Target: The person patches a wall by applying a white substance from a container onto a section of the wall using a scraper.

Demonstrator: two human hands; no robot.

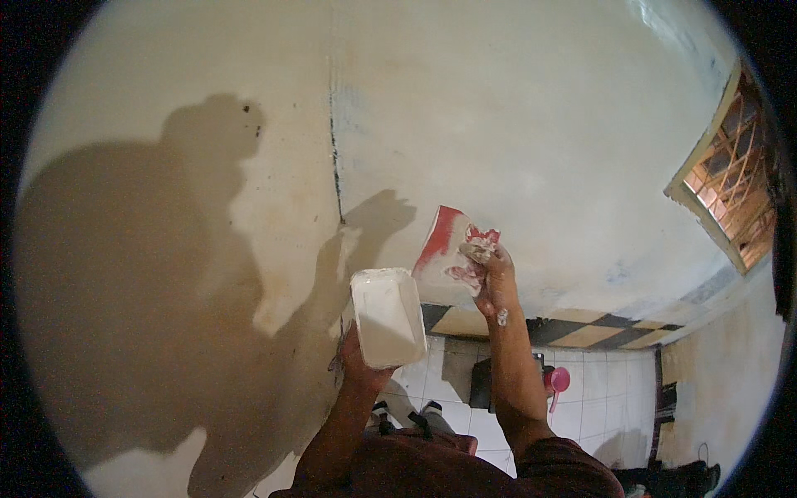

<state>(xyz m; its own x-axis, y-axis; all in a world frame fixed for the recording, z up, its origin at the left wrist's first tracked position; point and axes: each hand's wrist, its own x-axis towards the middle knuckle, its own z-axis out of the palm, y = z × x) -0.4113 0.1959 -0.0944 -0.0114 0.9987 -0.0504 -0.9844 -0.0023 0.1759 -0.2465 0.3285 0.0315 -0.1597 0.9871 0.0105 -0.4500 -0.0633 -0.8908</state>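
My left hand [355, 365] grips a white rectangular tub [421, 328] from below and its left side. Inside it lies a smooth off-white paste [388, 319] that looks like wall putty, partly in shadow. To its upper right, my right hand [500, 278] is closed on a flat red putty spreader [440, 236]. Much of the spreader is smeared with the pale paste, and more of it coats my fingers and wrist. The spreader is close to the pale wall [531, 158]; whether it touches cannot be told.
A dark cracked line [334, 141] marks the wall corner, with my shadow on the left wall. A checkered tile band [573, 332] runs along the wall's foot. On the white tiled floor [598, 398] are a pink dipper [560, 380] and a dark box-like object [481, 384]. A latticed window [730, 178] is at right.
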